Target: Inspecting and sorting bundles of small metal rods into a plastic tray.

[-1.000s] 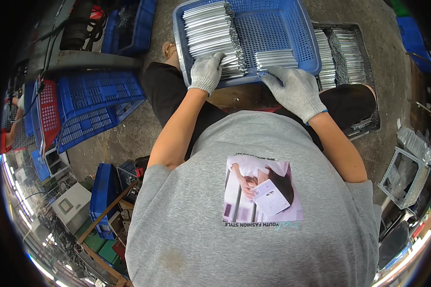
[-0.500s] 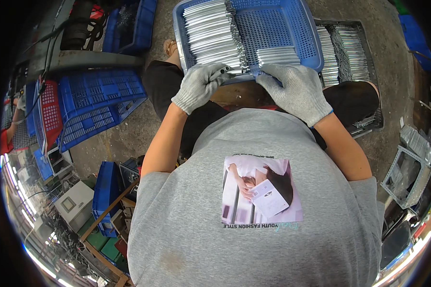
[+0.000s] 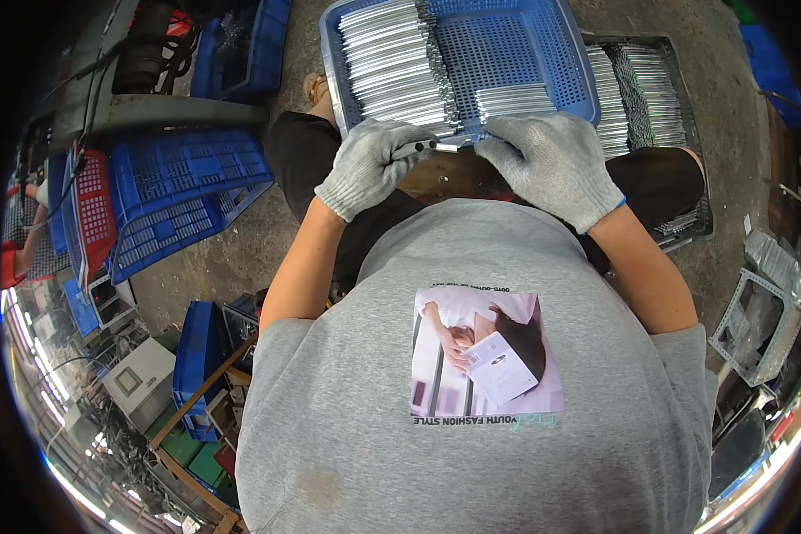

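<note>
My left hand [image 3: 376,166], in a grey knit glove, is closed around a few thin metal tubes [image 3: 426,146] whose dark open ends point right. A short bright metal piece [image 3: 448,148] shows just beyond those ends, between the two hands. My right hand [image 3: 556,165], also gloved, is closed with thumb and fingers together; a bit of blue shows at its fingertips, but its grip is largely hidden. Both hands are at the near rim of a blue perforated basket [image 3: 582,80]. Inside it lie a tall stack of silver tubes [image 3: 392,67] and a smaller stack [image 3: 513,101].
Right of the basket, a dark tray [image 3: 705,191] holds more metal tubes [image 3: 659,98]. Blue crates [image 3: 187,165] and a red crate [image 3: 93,209] stand at left. A metal frame [image 3: 752,329] lies at right. At far left, part of another person [image 3: 31,236] shows.
My left hand has shifted slightly and turned, and its tubes have moved a little right and down, closer to my right hand. The right hand stays nearly in place.
</note>
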`<state>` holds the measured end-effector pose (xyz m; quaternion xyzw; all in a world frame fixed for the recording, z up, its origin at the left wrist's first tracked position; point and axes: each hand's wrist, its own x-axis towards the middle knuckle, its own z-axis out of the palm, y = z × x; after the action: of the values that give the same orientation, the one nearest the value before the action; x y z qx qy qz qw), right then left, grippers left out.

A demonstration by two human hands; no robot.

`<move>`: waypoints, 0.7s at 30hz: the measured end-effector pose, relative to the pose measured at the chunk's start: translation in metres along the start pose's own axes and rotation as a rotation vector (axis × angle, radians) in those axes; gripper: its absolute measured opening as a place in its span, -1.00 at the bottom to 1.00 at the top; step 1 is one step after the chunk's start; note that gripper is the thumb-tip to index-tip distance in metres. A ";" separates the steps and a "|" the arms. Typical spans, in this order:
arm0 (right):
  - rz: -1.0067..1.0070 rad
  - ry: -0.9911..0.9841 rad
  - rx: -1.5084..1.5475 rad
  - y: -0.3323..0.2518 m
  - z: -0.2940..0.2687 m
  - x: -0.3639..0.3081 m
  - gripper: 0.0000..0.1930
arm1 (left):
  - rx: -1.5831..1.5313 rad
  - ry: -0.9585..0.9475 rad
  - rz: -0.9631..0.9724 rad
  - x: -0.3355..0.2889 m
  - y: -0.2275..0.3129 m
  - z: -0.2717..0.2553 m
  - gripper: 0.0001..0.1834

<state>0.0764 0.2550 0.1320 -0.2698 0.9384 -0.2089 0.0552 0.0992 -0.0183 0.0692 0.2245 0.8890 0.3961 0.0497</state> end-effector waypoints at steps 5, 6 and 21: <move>-0.019 -0.035 -0.022 0.003 0.009 -0.004 -0.81 | 0.100 0.073 0.030 -0.001 0.006 0.003 -0.70; -0.028 -0.046 -0.027 0.004 0.010 -0.005 -0.81 | 0.126 0.092 0.033 0.000 0.007 0.004 -0.68; 0.033 -0.136 -0.013 0.002 0.007 -0.002 -0.81 | 0.257 0.146 0.047 -0.008 0.014 0.010 -0.55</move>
<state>0.0787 0.2547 0.1248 -0.2681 0.9381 -0.1833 0.1205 0.1139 -0.0062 0.0722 0.2206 0.9280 0.2955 -0.0536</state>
